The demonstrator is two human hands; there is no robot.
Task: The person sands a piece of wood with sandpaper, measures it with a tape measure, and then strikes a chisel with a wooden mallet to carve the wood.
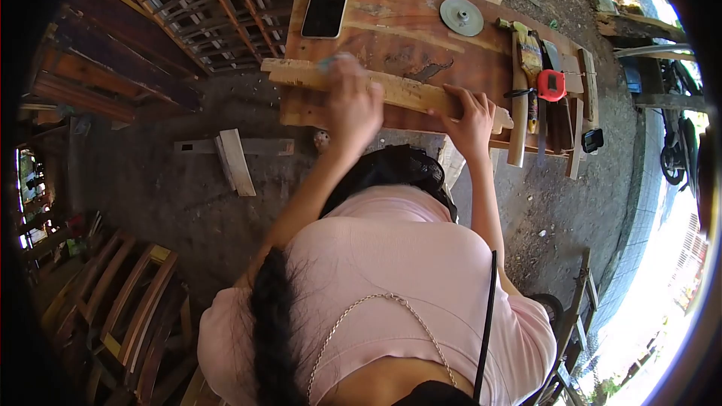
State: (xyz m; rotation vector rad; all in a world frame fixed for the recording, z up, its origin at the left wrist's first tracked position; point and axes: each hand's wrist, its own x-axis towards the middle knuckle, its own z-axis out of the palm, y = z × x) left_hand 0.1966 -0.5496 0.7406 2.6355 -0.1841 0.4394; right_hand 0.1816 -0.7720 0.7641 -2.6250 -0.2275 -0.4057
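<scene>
A long, pale strip of wood [410, 92] with rough edges lies along the near side of the wooden workbench [368, 43]. My left hand [352, 98], partly smeared by motion, is closed on a small bluish-grey piece [328, 65] against the strip's left part. Blur hides exactly what that piece is. Toward the strip's right end, my right hand [470, 116] grips the wood, with the thumb on the near side and the fingers over the top.
A phone [326, 9] and a metal disc [461, 16] lie at the bench's back. On the right are a red tape measure [551, 86], a paintbrush [529, 53] and wooden-handled tools. Wood offcuts [235, 163] lie on the floor, left; wooden frames [139, 308] stand lower left.
</scene>
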